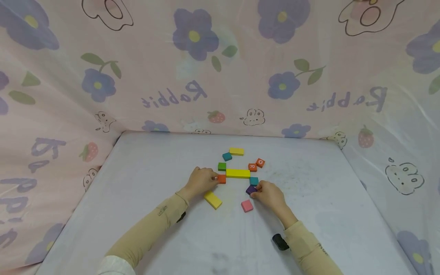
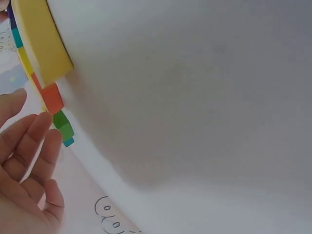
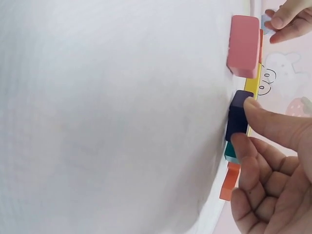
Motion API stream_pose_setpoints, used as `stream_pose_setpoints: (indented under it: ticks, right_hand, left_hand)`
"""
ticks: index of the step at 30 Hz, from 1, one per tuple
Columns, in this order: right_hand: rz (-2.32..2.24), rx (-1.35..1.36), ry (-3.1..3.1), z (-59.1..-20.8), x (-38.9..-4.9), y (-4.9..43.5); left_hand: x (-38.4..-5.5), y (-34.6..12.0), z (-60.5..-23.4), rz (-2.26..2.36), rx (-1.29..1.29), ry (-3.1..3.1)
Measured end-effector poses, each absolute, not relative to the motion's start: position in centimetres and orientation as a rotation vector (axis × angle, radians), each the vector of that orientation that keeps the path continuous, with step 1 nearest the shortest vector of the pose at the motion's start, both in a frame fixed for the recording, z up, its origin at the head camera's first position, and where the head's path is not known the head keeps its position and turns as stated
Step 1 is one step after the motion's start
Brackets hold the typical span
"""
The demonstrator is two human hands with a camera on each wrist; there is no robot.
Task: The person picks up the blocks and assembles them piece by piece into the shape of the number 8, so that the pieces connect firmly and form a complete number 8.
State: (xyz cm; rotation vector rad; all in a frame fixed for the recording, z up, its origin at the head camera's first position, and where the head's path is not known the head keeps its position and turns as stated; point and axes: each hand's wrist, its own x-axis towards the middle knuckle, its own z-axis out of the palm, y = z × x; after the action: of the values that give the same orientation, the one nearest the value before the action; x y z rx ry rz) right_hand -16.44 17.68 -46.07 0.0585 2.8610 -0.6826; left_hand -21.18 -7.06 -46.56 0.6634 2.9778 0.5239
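My left hand [image 1: 203,180] is at the left edge of an orange block [image 1: 221,179]. In the left wrist view its thumb stands apart from the bent fingers, with the fingertips [image 2: 45,118] close to that block; contact is unclear. A dark purple block [image 3: 237,116] is pinched between thumb and index finger of my right hand [image 1: 271,194]. Just beyond it lies a teal block [image 1: 254,181], at the lower right end of a long yellow block [image 1: 238,173]. A green block [image 1: 222,166] touches the long block's upper left end, and an orange block marked R [image 1: 252,167] its upper right.
Nearer the person lie a pink block [image 1: 246,206] and a slanted yellow block [image 1: 213,200]. Farther back are another yellow block [image 1: 236,151], a teal block [image 1: 227,156] and an orange block marked O [image 1: 260,162]. Patterned curtains [image 1: 233,76] surround the white table [image 1: 154,160].
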Motion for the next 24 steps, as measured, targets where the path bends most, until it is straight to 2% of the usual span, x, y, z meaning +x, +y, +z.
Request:
stream_pose_setpoints:
  ticks: [24]
  right_hand:
    - [-0.716, 0.024, 2.868, -46.3, -16.3, 18.0]
  left_hand:
    - [-15.8, -8.4, -46.6, 0.423, 0.63, 3.12]
